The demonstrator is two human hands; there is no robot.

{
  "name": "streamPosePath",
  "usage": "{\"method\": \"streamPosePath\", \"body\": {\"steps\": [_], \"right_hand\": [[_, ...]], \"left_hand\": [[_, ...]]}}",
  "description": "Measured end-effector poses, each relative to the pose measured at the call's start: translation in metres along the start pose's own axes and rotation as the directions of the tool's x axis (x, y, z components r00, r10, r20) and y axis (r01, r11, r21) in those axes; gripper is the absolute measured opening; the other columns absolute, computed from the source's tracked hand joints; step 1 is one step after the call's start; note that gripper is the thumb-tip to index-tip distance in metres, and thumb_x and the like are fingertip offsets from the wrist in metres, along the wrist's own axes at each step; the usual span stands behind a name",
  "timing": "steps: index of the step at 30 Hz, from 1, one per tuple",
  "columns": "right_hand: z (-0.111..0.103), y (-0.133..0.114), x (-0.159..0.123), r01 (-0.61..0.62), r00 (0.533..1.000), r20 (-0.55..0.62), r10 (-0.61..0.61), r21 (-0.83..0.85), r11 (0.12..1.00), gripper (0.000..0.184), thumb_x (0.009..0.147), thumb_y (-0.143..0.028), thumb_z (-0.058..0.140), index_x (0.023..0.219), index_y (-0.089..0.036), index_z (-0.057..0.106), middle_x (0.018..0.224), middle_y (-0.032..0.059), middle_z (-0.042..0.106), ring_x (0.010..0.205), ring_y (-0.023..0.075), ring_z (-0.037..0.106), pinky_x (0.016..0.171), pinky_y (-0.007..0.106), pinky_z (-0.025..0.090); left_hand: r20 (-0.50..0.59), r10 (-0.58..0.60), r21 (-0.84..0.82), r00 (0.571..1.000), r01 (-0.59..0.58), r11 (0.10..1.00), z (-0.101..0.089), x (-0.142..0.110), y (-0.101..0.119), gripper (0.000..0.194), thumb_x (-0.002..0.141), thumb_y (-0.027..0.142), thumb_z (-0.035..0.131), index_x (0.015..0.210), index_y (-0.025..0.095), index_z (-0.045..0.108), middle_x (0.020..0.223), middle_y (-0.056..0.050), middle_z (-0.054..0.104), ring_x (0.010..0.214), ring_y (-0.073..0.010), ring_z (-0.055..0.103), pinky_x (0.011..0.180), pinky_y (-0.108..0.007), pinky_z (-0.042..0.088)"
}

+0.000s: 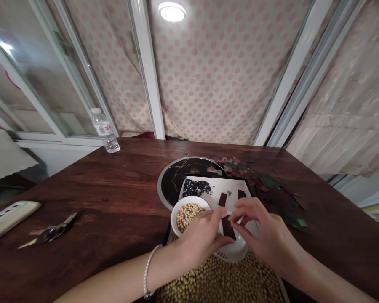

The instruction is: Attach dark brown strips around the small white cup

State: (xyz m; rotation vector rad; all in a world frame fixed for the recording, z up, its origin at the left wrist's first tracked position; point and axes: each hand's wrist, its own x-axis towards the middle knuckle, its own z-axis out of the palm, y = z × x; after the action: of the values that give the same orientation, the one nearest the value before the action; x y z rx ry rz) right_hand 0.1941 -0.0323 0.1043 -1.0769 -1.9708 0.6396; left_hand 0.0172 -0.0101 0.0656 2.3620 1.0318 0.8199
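while between hands (202,237) (260,231), dark strip (228,227)

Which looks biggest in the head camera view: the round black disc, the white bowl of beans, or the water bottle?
1. The round black disc looks largest.
2. The white bowl and the plastic water bottle look about alike. The bowl is nearer the camera, so I can't rank them.

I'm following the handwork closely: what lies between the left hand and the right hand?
In the head view, a dark brown strip lies between the left hand and the right hand.
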Motion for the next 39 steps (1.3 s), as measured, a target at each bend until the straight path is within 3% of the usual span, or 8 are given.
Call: {"method": "streamPosePath", "body": {"steps": [9,21,27,39], "right_hand": [[0.01,0.028,0.011,-0.051,0.973,0.224,0.063,-0.06,0.997,0.042,0.069,-0.002,0.045,0.107,-0.021,0.044,0.077,0.0025,0.063,0.071,0.0181,0.059,0.064,0.029,0.044],[0.004,0.023,0.009,-0.05,0.971,0.231,0.059,-0.045,0.998,0.044,0.071,-0.003,0.046,0.111,-0.022,0.043,0.083,0.0031,0.063,0.078,0.0186,0.06,0.07,0.03,0.045],[0.008,0.019,0.008,-0.043,0.961,0.267,0.069,-0.102,0.994,0.042,0.074,-0.003,0.042,0.112,-0.021,0.039,0.076,0.0008,0.06,0.072,0.0169,0.058,0.068,0.029,0.045],[0.014,0.023,0.009,-0.027,0.971,0.233,0.046,-0.087,0.996,0.045,0.072,-0.002,0.04,0.114,-0.019,0.037,0.079,0.0027,0.061,0.077,0.0185,0.06,0.071,0.031,0.046]], "left_hand": [[0.079,-0.056,0.008,0.995,0.056,0.998,-0.004,0.002,0.002,0.049,0.071,0.029,0.067,0.112,0.013,0.046,0.103,-0.017,0.063,0.095,-0.0337,0.06,0.077,-0.047,0.05],[0.059,-0.059,-0.02,0.997,0.06,0.998,-0.003,0.002,0.003,0.059,0.069,0.026,0.07,0.119,0.011,0.043,0.108,-0.019,0.062,0.1,-0.0343,0.059,0.082,-0.048,0.049],[0.069,-0.072,-0.006,0.995,0.073,0.997,-0.004,0.002,0.004,0.047,0.069,0.026,0.07,0.108,0.013,0.047,0.105,-0.016,0.063,0.097,-0.0321,0.06,0.079,-0.046,0.05],[0.074,-0.066,0.022,0.995,0.065,0.998,-0.004,0.002,0.003,0.045,0.069,0.026,0.069,0.106,0.012,0.047,0.101,-0.017,0.063,0.094,-0.0324,0.06,0.077,-0.045,0.05]]}}
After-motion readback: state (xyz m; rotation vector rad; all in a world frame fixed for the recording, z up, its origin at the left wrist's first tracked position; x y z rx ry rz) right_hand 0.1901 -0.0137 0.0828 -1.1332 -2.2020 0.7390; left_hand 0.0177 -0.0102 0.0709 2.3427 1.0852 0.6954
